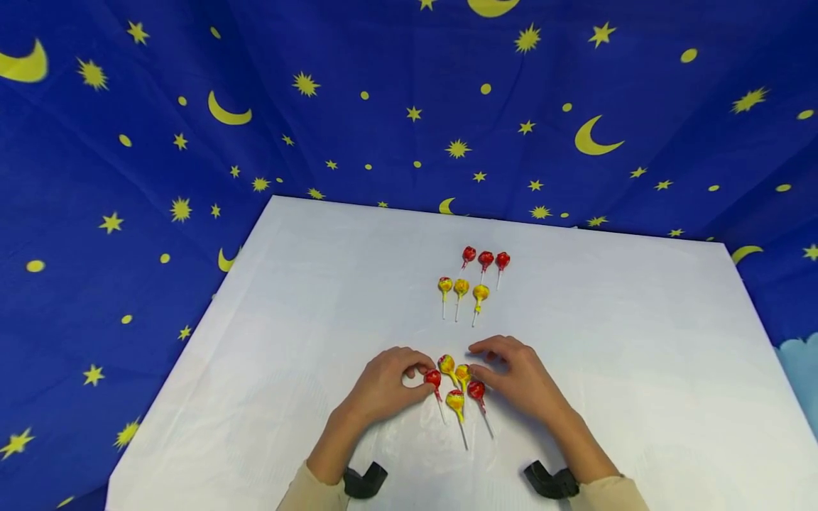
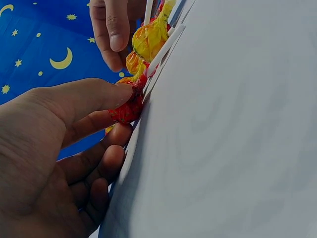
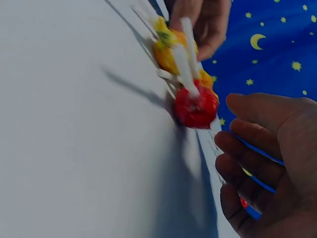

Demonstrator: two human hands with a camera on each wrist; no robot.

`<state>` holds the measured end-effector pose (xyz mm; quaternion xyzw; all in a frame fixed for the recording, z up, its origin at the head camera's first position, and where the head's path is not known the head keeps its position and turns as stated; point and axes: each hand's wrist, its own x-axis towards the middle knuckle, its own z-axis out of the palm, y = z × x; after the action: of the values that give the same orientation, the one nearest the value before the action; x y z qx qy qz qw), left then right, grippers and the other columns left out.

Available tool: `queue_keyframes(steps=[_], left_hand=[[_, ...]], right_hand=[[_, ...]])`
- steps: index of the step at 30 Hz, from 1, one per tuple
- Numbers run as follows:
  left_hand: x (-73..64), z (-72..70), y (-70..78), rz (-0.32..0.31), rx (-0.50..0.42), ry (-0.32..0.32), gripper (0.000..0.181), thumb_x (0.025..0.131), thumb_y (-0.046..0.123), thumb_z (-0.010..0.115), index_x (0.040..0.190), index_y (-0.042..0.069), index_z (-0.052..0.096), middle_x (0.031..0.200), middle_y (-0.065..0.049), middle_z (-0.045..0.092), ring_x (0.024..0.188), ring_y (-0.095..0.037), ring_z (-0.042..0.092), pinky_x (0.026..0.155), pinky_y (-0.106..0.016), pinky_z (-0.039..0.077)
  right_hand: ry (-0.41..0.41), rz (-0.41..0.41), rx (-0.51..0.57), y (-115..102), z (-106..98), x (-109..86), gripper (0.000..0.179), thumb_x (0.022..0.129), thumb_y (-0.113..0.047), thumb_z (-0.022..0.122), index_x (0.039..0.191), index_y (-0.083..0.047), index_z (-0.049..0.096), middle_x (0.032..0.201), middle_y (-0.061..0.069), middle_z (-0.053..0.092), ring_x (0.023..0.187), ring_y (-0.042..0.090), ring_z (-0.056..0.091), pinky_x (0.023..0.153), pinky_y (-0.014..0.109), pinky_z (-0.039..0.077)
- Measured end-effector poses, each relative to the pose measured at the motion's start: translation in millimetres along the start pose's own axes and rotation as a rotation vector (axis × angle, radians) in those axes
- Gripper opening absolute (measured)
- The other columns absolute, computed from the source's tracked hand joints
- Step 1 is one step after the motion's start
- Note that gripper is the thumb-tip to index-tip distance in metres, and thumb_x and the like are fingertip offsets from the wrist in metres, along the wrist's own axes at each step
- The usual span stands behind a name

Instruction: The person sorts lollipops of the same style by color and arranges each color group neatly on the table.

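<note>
My left hand (image 1: 385, 385) pinches a red-wrapped lollipop (image 1: 432, 378) by its head between thumb and fingers; its white stick points toward me. In the left wrist view the thumb lies across the red wrapper (image 2: 130, 106). Just right of it, three yellow lollipops (image 1: 455, 401) lie in a loose cluster, with a second red lollipop (image 1: 476, 389) at their right side. My right hand (image 1: 522, 376) is beside this cluster with parted, loosely bent fingers. In the right wrist view a gap shows between its thumb and the red lollipop head (image 3: 195, 108).
Farther back on the white table (image 1: 307, 284), three red lollipops (image 1: 486, 260) lie in a row, with three yellow lollipops (image 1: 461, 287) in a row nearer to me. A blue curtain (image 1: 396, 135) with yellow moons and stars hangs behind the table and along its left side.
</note>
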<state>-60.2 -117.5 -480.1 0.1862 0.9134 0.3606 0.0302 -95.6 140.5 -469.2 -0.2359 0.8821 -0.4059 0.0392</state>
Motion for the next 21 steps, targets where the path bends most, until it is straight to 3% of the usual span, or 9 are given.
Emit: queue_keyframes(steps=[21], left_hand=[[-0.6, -0.6, -0.4, 0.018, 0.005, 0.007, 0.02, 0.084, 0.031, 0.075, 0.102, 0.025, 0.069, 0.085, 0.013, 0.06, 0.074, -0.007, 0.05, 0.071, -0.028, 0.04]], right_hand=[[-0.032, 0.013, -0.001, -6.2, 16.7, -6.9, 0.026, 0.079, -0.025, 0.08, 0.104, -0.026, 0.071, 0.095, -0.016, 0.063, 0.088, 0.006, 0.057, 0.079, 0.034, 0.047]])
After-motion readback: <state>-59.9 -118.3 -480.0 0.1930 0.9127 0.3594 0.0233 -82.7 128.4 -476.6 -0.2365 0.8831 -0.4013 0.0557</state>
